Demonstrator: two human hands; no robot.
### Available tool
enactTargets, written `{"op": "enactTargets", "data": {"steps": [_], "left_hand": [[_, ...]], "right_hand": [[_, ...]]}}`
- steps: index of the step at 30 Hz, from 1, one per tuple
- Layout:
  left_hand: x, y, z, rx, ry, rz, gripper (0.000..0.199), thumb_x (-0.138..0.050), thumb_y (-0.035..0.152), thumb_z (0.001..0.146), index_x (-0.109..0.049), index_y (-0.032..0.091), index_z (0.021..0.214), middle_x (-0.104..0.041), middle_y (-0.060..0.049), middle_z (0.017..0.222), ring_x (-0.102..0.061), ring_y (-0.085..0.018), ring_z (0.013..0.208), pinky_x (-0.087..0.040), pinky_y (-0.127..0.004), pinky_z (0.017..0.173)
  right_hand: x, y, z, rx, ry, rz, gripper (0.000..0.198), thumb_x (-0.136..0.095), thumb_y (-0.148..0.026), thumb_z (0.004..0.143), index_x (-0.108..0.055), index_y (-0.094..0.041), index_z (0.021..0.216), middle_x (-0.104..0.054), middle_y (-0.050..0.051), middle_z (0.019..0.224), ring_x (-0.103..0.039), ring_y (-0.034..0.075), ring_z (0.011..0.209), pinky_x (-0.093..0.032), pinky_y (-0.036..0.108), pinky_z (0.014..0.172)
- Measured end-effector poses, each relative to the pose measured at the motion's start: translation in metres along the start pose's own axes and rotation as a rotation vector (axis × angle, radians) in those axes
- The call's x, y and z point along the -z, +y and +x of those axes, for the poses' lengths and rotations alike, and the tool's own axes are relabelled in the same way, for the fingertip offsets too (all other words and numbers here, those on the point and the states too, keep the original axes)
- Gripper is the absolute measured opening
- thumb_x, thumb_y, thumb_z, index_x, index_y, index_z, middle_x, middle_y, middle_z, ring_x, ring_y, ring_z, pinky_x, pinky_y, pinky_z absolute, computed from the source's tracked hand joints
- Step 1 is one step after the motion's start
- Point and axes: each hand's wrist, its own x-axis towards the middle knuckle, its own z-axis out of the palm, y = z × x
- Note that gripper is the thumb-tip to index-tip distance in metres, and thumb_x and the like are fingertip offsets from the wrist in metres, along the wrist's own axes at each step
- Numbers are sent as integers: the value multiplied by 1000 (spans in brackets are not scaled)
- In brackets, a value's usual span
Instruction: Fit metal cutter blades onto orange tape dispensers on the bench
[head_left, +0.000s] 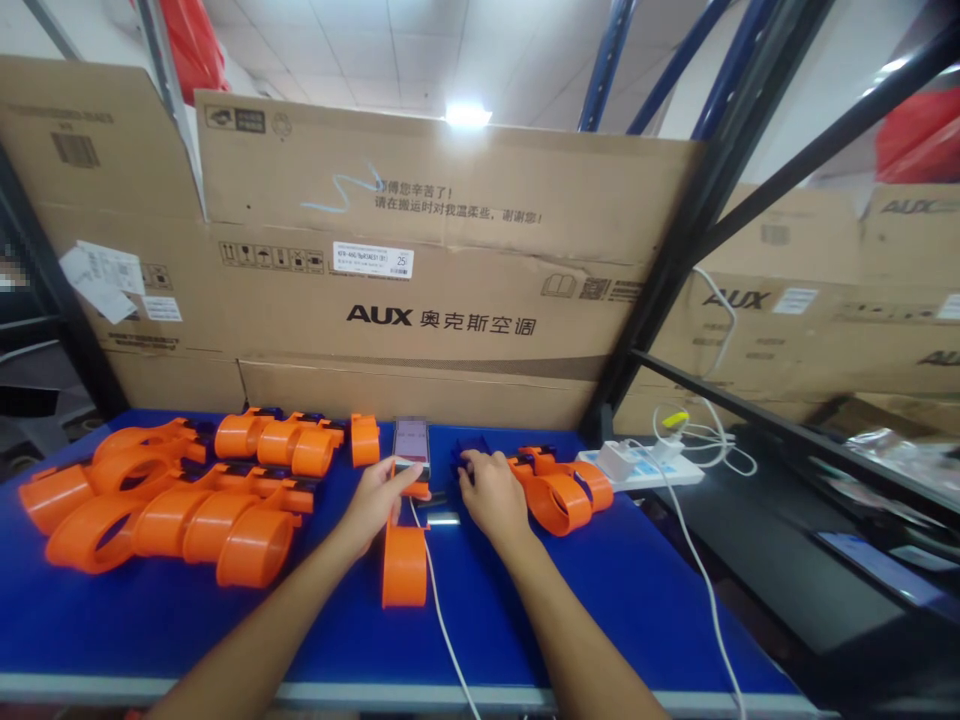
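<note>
My left hand is closed on an orange plastic part with a wide ring at its near end. Just beyond the thumb a phone lies with its screen lit. My right hand has its fingers curled around a small dark blue piece, which they partly cover. A small shiny strip rests on the blue tabletop between my hands. Beside my right hand are several orange ring parts.
More orange ring parts crowd the table's left side. A white cable runs from near my left hand over the front edge. A white power strip sits at the right edge, by a black rack post. Cardboard walls the back.
</note>
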Motion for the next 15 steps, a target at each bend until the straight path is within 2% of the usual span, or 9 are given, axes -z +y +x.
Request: {"op": "enactTargets", "data": {"steps": [4, 8, 12, 15], "left_hand": [[0, -1, 1, 10, 3, 36, 45, -71, 59, 81, -69, 17, 95, -71, -6, 65, -40, -7, 34, -23, -21, 38], [-1, 2, 0, 16, 24, 38, 49, -67, 65, 82, -67, 17, 94, -69, -4, 65, -39, -6, 34, -26, -21, 38], [-1, 3, -1, -2, 70, -3, 51, -65, 68, 81, -65, 18, 87, -59, 3, 58, -39, -6, 35, -25, -21, 38], [-1, 2, 0, -3, 91, -30, 50, -67, 68, 79, -64, 18, 81, -50, 6, 53, -38, -6, 35, -23, -21, 38]], "right_hand": [[3, -1, 3, 22, 57, 54, 22, -57, -17, 92, -69, -20, 110, -69, 13, 101, -58, 29, 97, -49, 39, 78], [14, -11, 6, 165, 106, 338, 24, -53, -22, 97, -68, -21, 114, -69, 10, 110, -60, 27, 103, -47, 46, 96], [22, -27, 4, 347, -8, 524, 29, -59, -28, 96, -66, -27, 125, -67, 9, 118, -59, 26, 109, -48, 46, 98], [21, -34, 2, 374, -83, 553, 29, -61, -29, 96, -67, -28, 124, -67, 9, 118, -59, 27, 109, -50, 45, 95]]}}
